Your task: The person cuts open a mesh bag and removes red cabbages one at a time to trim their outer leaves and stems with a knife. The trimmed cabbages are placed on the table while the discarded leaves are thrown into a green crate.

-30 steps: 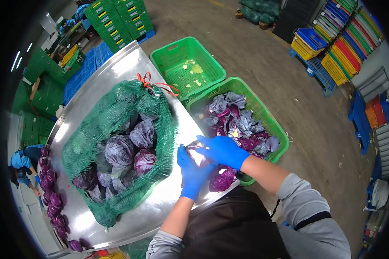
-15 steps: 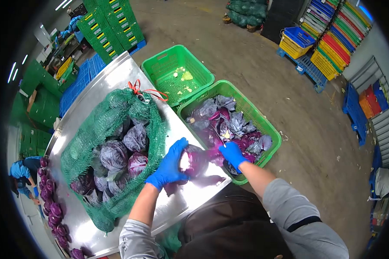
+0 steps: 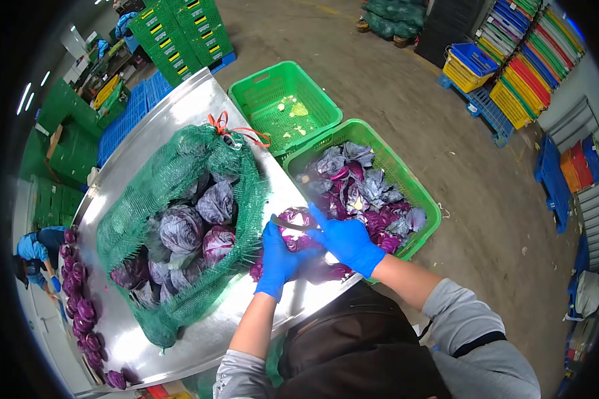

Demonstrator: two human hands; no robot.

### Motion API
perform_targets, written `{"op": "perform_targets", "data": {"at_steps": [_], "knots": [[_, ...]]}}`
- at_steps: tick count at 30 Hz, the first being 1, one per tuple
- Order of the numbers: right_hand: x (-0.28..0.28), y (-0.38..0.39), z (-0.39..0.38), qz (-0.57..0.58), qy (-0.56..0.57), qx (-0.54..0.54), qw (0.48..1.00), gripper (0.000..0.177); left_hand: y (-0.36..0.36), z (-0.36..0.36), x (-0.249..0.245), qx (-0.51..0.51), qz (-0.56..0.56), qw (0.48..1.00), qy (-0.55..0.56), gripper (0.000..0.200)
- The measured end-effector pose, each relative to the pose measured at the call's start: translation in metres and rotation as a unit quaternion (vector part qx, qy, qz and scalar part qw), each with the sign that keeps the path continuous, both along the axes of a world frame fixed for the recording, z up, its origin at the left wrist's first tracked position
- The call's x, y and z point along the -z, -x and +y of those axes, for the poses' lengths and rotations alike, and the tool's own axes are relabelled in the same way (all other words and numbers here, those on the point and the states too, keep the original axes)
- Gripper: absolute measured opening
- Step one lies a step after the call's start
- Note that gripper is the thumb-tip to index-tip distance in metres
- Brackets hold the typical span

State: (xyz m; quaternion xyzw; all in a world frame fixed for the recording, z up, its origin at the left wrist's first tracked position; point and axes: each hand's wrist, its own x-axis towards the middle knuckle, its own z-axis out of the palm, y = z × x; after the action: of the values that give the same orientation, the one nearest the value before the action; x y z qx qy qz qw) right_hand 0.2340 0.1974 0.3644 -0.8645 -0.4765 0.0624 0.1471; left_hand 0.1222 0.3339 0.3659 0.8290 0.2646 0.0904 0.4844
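Observation:
My left hand (image 3: 281,261), in a blue glove, is closed around the near left side of a purple cabbage (image 3: 297,218) at the metal table's right edge. In my right hand (image 3: 345,241), also blue-gloved, is a knife (image 3: 287,224), its dark curved blade lying across the cabbage's pale cut part. To the left, an open green mesh bag (image 3: 251,193) holds several cabbages (image 3: 182,229). Beyond the table's edge, a green crate (image 3: 427,193) is filled with loose purple leaves (image 3: 373,188).
Another green crate (image 3: 316,100) has a few leaf scraps inside. Purple cabbages (image 3: 85,309) line the left edge of the metal table (image 3: 128,319). A person in blue (image 3: 33,247) bends beside them. Stacked green crates (image 3: 183,50) and colourful crates (image 3: 512,80) stand farther off.
My right hand has moved from over the leaf crate left to the cabbage, bringing the knife onto it. My left hand has shifted slightly right. The whole view has shifted a little.

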Motion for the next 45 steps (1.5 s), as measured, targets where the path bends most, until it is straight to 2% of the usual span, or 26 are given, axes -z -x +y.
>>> {"op": "perform_targets", "data": {"at_steps": [2,3,5,8,9,10,11,13,15,16,17,19,20,23,24,26,27,29,32,34,36,37,38,39,41,45], "knots": [[0.003,-0.001,0.000,-0.005,-0.024,-0.012,1.000,0.068,-0.003,-0.004,-0.017,0.005,-0.013,0.995,0.100,0.109],[0.005,-0.004,0.000,-0.005,-0.055,-0.013,0.998,0.066,-0.004,-0.003,-0.010,0.004,-0.013,0.995,0.101,0.109],[0.013,-0.008,0.002,-0.003,-0.085,-0.014,0.996,0.064,-0.004,-0.004,0.002,-0.007,0.056,0.995,-0.084,0.105],[0.019,-0.022,0.006,-0.014,-0.089,-0.003,0.996,0.054,-0.005,-0.011,-0.001,-0.050,0.082,0.993,-0.072,0.114],[0.011,-0.034,0.006,0.036,-0.082,0.017,0.996,0.049,-0.002,-0.019,0.001,-0.053,0.083,0.993,-0.070,0.114],[0.002,-0.049,0.009,0.087,-0.077,0.037,0.993,0.043,0.005,-0.027,0.004,-0.020,0.083,0.986,-0.146,0.119],[-0.025,-0.065,0.015,0.143,0.024,0.035,0.989,0.037,0.014,-0.031,0.006,0.017,0.086,0.971,-0.223,0.124],[0.005,-0.064,0.025,0.196,0.042,-0.009,0.980,0.043,0.024,-0.033,0.016,0.007,0.052,0.980,-0.192,0.127],[-0.002,-0.041,0.027,0.169,-0.061,0.066,0.981,0.071,0.022,-0.023,0.012,-0.015,0.040,0.990,-0.134,0.129],[-0.010,-0.037,0.029,0.174,-0.066,0.053,0.981,0.085,0.024,-0.021,0.014,-0.015,0.027,0.992,-0.124,0.129],[-0.007,-0.031,0.029,0.181,-0.065,0.051,0.980,0.085,0.028,-0.018,0.015,-0.016,0.034,0.992,-0.124,0.129],[-0.007,-0.031,0.026,0.204,-0.225,-0.101,0.947,0.086,0.024,-0.014,0.017,-0.002,0.036,0.993,-0.110,0.127],[-0.008,-0.032,0.027,0.202,-0.222,-0.102,0.948,0.086,0.024,-0.015,0.020,-0.003,0.041,0.990,-0.133,0.126],[-0.005,-0.034,0.035,0.155,-0.094,-0.138,0.974,0.048,0.022,-0.017,0.019,-0.013,-0.002,0.994,-0.111,0.122],[-0.002,-0.040,0.039,0.157,-0.094,-0.137,0.974,0.048,0.023,-0.019,0.018,-0.012,-0.001,0.994,-0.111,0.122],[0.009,-0.065,0.052,0.105,-0.007,-0.068,0.992,0.030,0.029,-0.024,0.016,0.002,0.001,0.995,-0.102,0.122],[0.021,-0.075,0.056,0.071,-0.035,-0.053,0.995,0.022,0.032,-0.029,0.025,0.015,0.010,0.983,-0.182,0.119],[0.024,-0.081,0.061,0.081,0.024,-0.051,0.995,0.025,0.040,-0.032,0.027,0.011,-0.016,0.991,-0.133,0.119],[0.060,-0.090,0.059,0.136,-0.030,0.023,0.990,0.028,0.051,-0.032,0.031,-0.047,-0.043,0.992,-0.109,0.119],[0.062,-0.091,0.056,0.133,0.013,0.019,0.991,0.033,0.050,-0.026,0.034,-0.035,-0.042,0.994,-0.093,0.120],[0.030,-0.079,0.059,0.153,0.082,0.046,0.984,0.052,0.048,-0.021,0.035,-0.035,-0.044,0.996,-0.069,0.124],[0.015,-0.065,0.051,0.152,0.084,0.047,0.984,0.052,0.049,-0.021,0.035,-0.034,-0.045,0.996,-0.066,0.124],[0.004,-0.046,0.039,0.197,-0.080,0.015,0.977,0.058,0.049,-0.020,0.034,-0.038,-0.042,0.996,-0.066,0.124],[-0.005,-0.030,0.030,0.235,-0.245,-0.019,0.941,0.065,0.045,-0.018,0.033,-0.042,-0.042,0.996,-0.068,0.124],[-0.014,-0.001,0.017,0.316,-0.118,0.005,0.942,0.072,0.042,-0.016,0.031,-0.037,-0.043,0.996,-0.067,0.124],[0.017,-0.004,0.004,0.405,-0.187,0.020,0.895,0.075,0.038,-0.015,0.022,-0.003,-0.017,0.995,-0.094,0.123]]}}
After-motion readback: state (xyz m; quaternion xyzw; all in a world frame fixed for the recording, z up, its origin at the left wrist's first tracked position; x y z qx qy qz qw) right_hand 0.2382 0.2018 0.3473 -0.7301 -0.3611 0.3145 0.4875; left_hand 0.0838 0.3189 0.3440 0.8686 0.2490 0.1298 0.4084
